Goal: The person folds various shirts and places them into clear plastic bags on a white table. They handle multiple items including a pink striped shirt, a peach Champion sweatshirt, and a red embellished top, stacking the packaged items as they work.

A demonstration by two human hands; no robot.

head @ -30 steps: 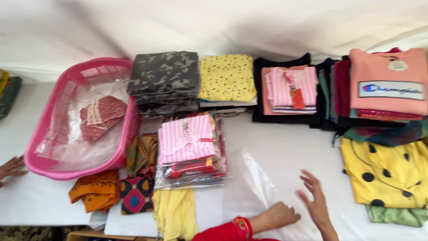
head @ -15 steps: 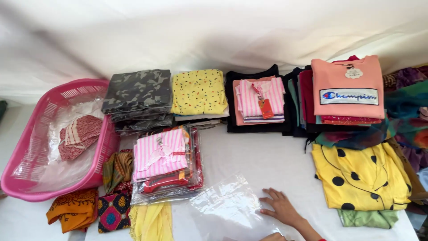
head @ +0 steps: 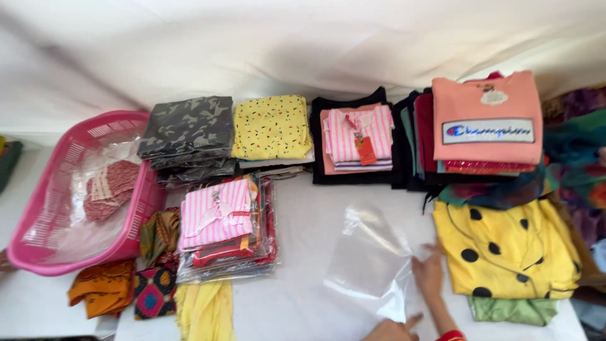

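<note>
A clear plastic bag (head: 371, 260) lies flat on the white table (head: 303, 303), between two groups of clothes. My right hand (head: 430, 276) rests flat on the bag's right edge with its fingers spread and pointing away from me; it sits next to a yellow garment with black dots (head: 505, 249). My left hand (head: 389, 329) shows only partly at the bottom edge of the view. It is by the bag's near corner with the thumb out and grips nothing that I can see.
A pink basket (head: 38, 227) at the left holds a bagged red garment. Beside it is a stack of bagged shirts (head: 227, 230) with a pink striped one on top. Folded piles line the back: camouflage (head: 187, 129), yellow (head: 271, 126), pink striped (head: 356, 136), peach sweatshirt (head: 486, 117).
The view has swung left and forward. The clear bag now lies flatter, and my right hand has moved from its middle to its right edge. My left hand has dropped toward the bottom edge.
</note>
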